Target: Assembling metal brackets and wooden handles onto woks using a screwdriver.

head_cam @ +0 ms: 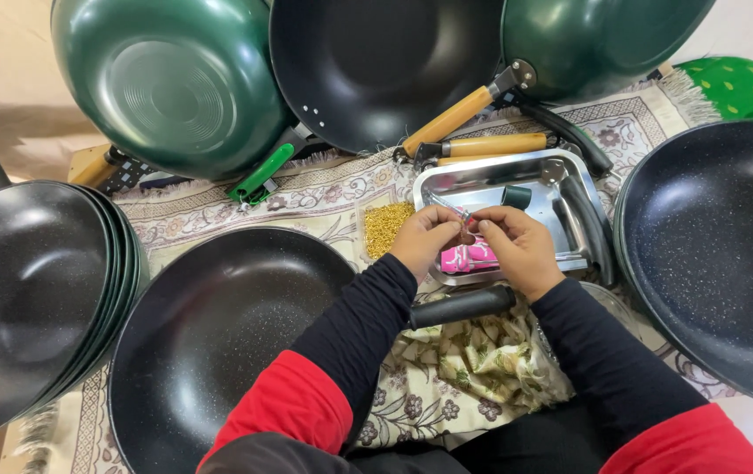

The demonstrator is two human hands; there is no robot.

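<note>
My left hand (425,239) and my right hand (517,246) meet fingertip to fingertip over a shiny steel tray (482,180). Between them they pinch a small thin metal piece (462,213), too small to make out. A pink packet (469,257) lies in the tray just under my hands. A dark cylindrical part (517,197) and black curved handles (587,224) also rest in the tray. A black speckled wok (210,342) lies in front of me, its black handle (460,307) passing under my forearms.
A stack of dark woks (34,298) sits at left, a big black pan (719,254) at right. Green woks (175,79) and a black wok (376,61) with wooden handles (482,145) lean at the back. A pile of small golden pieces (385,228) lies on the patterned mat (324,193).
</note>
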